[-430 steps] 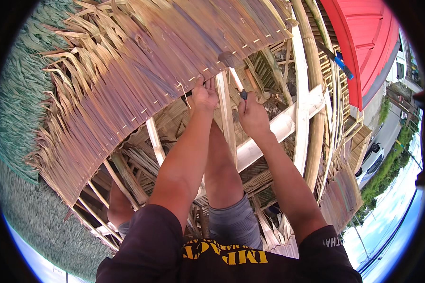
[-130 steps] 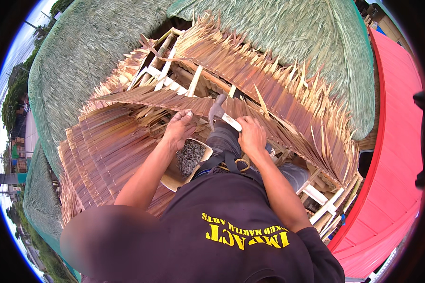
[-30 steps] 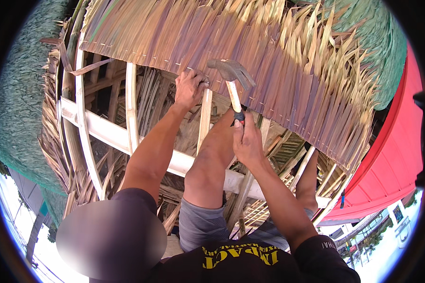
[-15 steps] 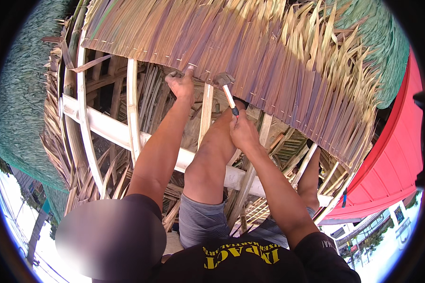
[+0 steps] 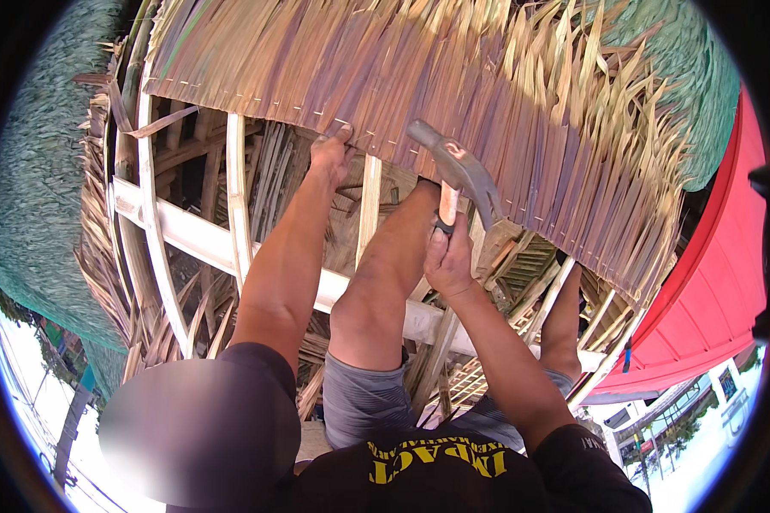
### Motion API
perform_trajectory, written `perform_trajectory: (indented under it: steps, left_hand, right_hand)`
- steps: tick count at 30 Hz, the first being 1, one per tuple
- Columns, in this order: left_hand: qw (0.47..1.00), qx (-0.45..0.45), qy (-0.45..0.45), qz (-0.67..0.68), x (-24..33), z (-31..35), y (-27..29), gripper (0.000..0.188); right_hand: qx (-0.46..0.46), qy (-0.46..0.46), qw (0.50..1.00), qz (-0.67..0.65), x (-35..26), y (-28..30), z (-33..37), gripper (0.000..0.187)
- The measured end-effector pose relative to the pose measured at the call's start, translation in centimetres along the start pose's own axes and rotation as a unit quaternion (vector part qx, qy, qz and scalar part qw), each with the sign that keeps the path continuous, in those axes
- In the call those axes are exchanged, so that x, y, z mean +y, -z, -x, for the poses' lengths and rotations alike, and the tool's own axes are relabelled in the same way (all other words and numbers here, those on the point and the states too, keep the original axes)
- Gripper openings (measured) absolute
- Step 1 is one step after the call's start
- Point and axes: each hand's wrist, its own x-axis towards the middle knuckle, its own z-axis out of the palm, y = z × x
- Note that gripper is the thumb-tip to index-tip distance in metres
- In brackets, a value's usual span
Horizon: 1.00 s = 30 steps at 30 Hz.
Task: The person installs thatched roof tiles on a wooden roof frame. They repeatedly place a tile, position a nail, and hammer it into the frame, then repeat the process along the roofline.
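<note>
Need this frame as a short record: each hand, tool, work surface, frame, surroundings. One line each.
left hand: at the lower edge of the thatch panel; grip unclear
right hand: closed around the handle of the hammer
tool: claw hammer, head overlapping the panel in view, claw toward picture right; contact unclear
work surface: brown-purple thatch, stitched along its lower edge, loose leaf ends above
frame: pale slats crossing a wide pale beam
surroundings: red roof at right, green-covered thatch at left

The thatch panel (image 5: 376, 68) lies across wooden slats (image 5: 370, 201), left of the metal roof (image 5: 701, 299).
</note>
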Motion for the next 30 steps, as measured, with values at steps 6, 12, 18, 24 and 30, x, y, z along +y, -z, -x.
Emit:
perform_trajectory:
  steps: [6, 12, 18, 24, 30]
  left_hand:
    - [0.999, 0.006, -0.006, -0.04, 0.6, 0.6, -0.4, 0.039]
    - [0.999, 0.029, -0.016, -0.033, 0.2, 0.2, -0.5, 0.043]
    - [0.999, 0.039, -0.022, -0.029, -0.2, -0.4, -0.4, 0.041]
    - [0.998, 0.013, -0.066, -0.002, -0.4, 1.1, -1.0, 0.038]
    - [0.999, -0.001, -0.032, 0.001, -0.7, 0.6, -0.5, 0.037]
  right_hand:
    - [-0.123, -0.133, 0.983, -0.015, 3.1, -1.0, -2.3, 0.031]
    - [-0.188, -0.133, 0.97, 0.08, 3.0, -1.0, -1.3, 0.031]
    - [-0.068, -0.109, 0.989, -0.074, 2.9, -1.2, -1.1, 0.032]
    - [-0.242, -0.168, 0.945, 0.139, 4.4, -1.3, -0.7, 0.032]
    - [-0.01, 0.056, 0.978, -0.201, 5.2, -1.6, 0.4, 0.029]
